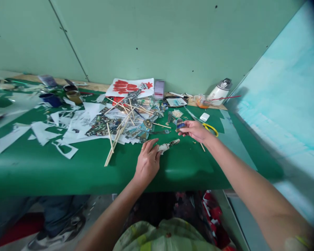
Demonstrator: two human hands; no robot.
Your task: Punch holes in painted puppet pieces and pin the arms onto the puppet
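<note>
My left hand [148, 160] rests on the green table [42, 167] near its front edge, fingers closed on a small pale cut-out piece [169, 145] that sticks out to the right. My right hand [195, 130] reaches further back and pinches a small blue and dark painted piece [180, 124]. Between and behind the hands lies a heap of painted cut-out figures [112, 125] with thin wooden sticks [115, 139] crossing over them.
White paper scraps [42, 134] litter the left half. Yellow-handled scissors [211, 128] lie just right of my right hand. A red printed sheet [131, 87], paint jars [73, 94], a cup with a brush [202, 101] and a white bottle [221, 90] stand along the wall. Another person's legs [54, 216] show below left.
</note>
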